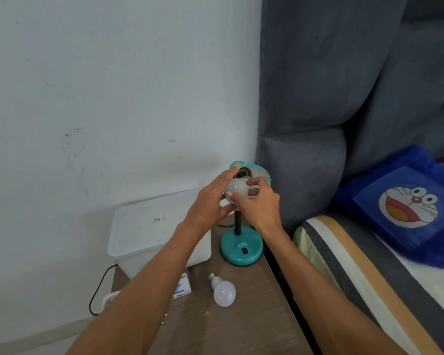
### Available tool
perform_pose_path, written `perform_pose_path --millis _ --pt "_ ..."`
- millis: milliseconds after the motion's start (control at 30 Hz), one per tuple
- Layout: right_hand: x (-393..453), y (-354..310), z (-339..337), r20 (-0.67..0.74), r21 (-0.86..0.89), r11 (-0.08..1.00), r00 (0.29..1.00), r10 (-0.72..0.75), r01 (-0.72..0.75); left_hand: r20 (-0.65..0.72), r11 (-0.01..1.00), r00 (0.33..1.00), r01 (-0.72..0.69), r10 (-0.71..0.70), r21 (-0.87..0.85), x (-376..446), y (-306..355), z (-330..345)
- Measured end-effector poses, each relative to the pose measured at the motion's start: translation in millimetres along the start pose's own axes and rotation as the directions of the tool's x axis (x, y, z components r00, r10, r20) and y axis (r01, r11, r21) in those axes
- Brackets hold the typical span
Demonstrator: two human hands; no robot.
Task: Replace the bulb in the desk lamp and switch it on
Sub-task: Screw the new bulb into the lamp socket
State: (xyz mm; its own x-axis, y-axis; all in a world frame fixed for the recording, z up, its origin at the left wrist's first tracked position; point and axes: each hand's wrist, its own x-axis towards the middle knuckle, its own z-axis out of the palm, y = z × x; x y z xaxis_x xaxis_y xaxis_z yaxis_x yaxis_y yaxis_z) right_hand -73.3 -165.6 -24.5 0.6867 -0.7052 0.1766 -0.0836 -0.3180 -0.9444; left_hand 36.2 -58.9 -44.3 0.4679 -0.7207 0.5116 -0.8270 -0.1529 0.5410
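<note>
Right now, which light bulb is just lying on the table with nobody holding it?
The bulb lying on its side on the wooden table, in front of the teal lamp base. The other bulb is up at the lamp shade, held in the right hand.

I'm looking into a home bedroom: a grey padded headboard [344, 85] rises at 1 o'clock, a bed [369, 278] with striped bedding lies at 4 o'clock carrying a blue cartoon cushion [405, 201], and a wooden bedside surface [241, 324] sits against a scuffed white wall [113, 85].
</note>
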Motion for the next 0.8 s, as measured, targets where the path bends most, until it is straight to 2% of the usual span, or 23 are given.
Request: perform_pose_path --millis 100,300,433,533,600,800 --pt "1.0 3.1 -2.8 -0.007 0.069 0.998 1.000 0.007 -0.006 0.003 1.000 1.000 0.000 0.000 -0.015 0.8 0.5 0.0" --pt "-0.7 8.6 -12.3 0.003 0.079 0.986 0.990 -0.144 0.144 0.013 1.000 1.000 0.003 -0.003 -0.028 -0.2 0.9 -1.9" --pt "4.2 12.0 -11.1 0.022 0.117 0.987 0.993 -0.115 0.112 0.018 1.000 1.000 0.006 -0.005 -0.030 -0.6 2.3 -0.9" --pt "2.1 15.1 -7.4 -0.066 -0.078 0.972 0.971 -0.228 0.223 0.026 0.999 1.000 0.000 0.001 -0.038 0.6 2.8 -0.5" --pt "0.1 14.7 -5.1 -0.102 -0.140 0.960 0.961 -0.258 0.243 0.027 0.999 1.000 0.004 -0.003 -0.049 0.2 2.7 -1.0" --pt "-2.2 17.4 -2.9 -0.043 -0.324 0.913 0.960 -0.277 0.249 0.025 0.998 1.000 0.005 -0.003 -0.058 -1.6 4.6 -2.1"
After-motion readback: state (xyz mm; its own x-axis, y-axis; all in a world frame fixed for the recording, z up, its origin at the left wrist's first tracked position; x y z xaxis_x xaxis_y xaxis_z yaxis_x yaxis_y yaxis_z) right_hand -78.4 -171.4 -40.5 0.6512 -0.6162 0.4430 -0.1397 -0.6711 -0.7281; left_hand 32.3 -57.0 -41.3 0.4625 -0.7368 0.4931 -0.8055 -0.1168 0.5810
